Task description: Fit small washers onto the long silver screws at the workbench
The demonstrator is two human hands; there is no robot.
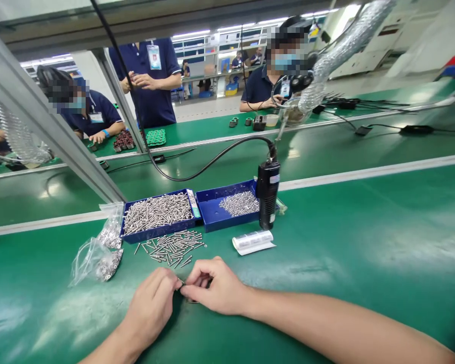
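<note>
My left hand (pixel 153 301) and my right hand (pixel 217 287) meet fingertip to fingertip low over the green bench. Both are closed in a pinch. A thin metal piece that looks like a screw (pixel 180 283) shows at the left fingertips. Whatever the right fingers grip is too small and covered to make out. Under the right hand, part of another slim metal piece (pixel 193 302) is visible. Just beyond the hands lies a loose pile of screws (pixel 172 247), spread on the bench.
Behind the pile stand a blue tray of screws (pixel 157 212) and a blue tray of small metal parts (pixel 212 210). A black electric screwdriver (pixel 268 194) hangs by the second tray. A label roll (pixel 253 241) and plastic bags (pixel 94 263) lie nearby. Co-workers sit across the bench.
</note>
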